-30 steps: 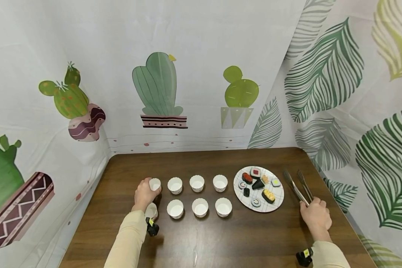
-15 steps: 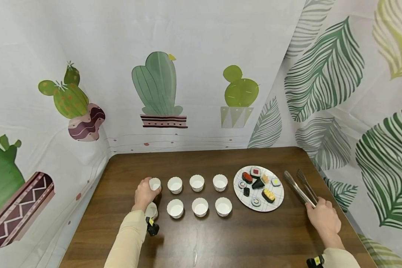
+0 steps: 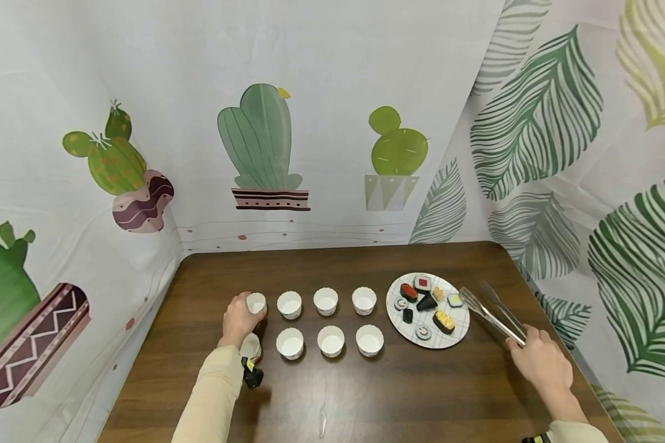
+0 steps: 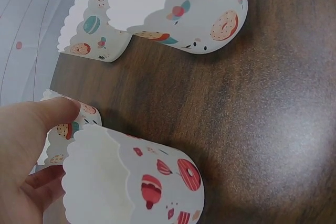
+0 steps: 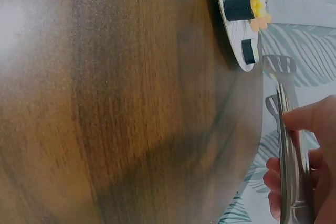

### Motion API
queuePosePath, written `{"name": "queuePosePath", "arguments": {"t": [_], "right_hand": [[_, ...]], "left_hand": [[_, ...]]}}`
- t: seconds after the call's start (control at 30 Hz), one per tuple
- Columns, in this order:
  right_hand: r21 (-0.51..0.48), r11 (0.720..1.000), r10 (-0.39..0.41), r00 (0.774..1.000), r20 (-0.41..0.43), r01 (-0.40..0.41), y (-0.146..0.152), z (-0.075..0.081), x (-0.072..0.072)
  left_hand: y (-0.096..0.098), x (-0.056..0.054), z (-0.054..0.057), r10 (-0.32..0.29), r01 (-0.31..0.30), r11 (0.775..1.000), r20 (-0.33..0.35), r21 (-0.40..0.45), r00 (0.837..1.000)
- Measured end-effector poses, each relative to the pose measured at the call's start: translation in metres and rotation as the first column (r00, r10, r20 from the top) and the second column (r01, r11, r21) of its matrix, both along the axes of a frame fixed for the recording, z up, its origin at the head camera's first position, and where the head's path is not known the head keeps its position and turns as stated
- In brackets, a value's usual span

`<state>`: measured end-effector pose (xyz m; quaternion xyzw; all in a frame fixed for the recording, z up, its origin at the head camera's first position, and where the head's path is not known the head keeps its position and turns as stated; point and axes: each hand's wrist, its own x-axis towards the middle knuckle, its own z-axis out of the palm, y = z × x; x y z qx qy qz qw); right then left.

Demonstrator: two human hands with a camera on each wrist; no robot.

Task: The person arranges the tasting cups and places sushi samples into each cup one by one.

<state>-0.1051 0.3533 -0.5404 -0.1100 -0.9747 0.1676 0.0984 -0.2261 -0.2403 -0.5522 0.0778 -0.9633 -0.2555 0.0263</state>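
Near the table's point(image 3: 388, 406) right edge, metal tongs point(image 3: 495, 322) are gripped by the right hand point(image 3: 542, 362), their tips spread, apparently held well back so that the sushi point(image 3: 444, 323) plate point(image 3: 459, 319) is reachable at its right rim. Toward the left edge, the far-left paper baking cup point(image 3: 257, 304) is pinched by the left hand point(image 3: 241, 321), probably for steadiness.

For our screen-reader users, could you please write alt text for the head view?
A person's right hand holds open metal tongs by a round plate of sushi pieces, while the left hand grips the back-left cup among eight white cups, in two rows on a brown table.
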Motion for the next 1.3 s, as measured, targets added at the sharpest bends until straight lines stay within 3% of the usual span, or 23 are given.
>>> {"name": "queuePosePath", "arguments": {"t": [0.5,1.3], "right_hand": [[0.048,0.992,0.116,0.992,0.042,-0.118,-0.006,0.003,-0.001],[0.168,0.974,0.163,0.985,-0.051,-0.153,-0.012,0.003,-0.009]], "left_hand": [[0.0,0.0,0.001,-0.006,0.006,1.0,-0.01,0.001,1.0],[0.001,0.001,0.0,0.012,-0.012,1.0,-0.01,0.008,1.0]]}}
